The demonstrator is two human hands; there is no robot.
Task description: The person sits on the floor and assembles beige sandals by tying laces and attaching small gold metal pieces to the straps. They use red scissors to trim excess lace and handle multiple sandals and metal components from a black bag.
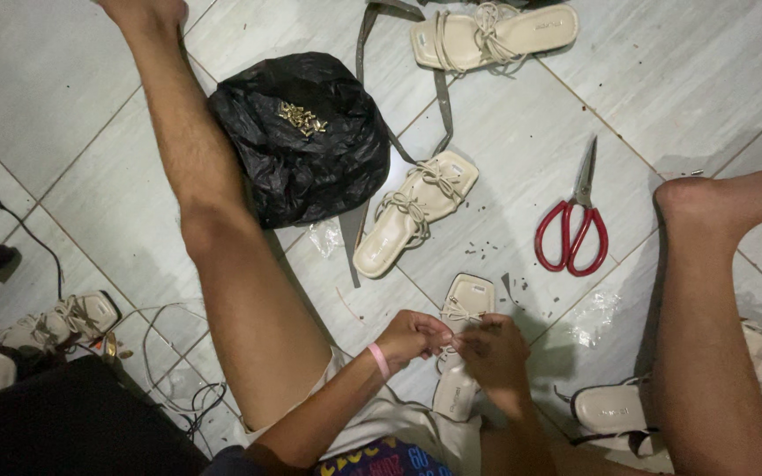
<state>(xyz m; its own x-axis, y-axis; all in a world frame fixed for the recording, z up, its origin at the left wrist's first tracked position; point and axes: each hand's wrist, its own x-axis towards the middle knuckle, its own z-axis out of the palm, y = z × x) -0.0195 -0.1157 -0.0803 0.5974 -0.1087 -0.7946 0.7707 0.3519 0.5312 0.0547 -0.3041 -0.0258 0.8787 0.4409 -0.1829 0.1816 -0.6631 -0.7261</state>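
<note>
- Left hand [412, 338], pink band at the wrist, pinched on the thin cream lace [457, 313] of a cream flat sandal [464, 344]; right hand [494, 353] closed on the same lace, just beside
- Sandal lying on the pale tiled floor [522, 132] between the bare legs, toe end pointing away
- Second cream lace-up sandal [414, 211] farther up the floor; third one [491, 37] near the top edge
- Red-handled scissors [575, 220] lying shut to the right, well apart from the hands
- Crumpled black plastic bag [297, 137] beside the left leg, small gold metal pieces [302, 117] heaped on top
- More cream sandals [46, 326] at the far left
</note>
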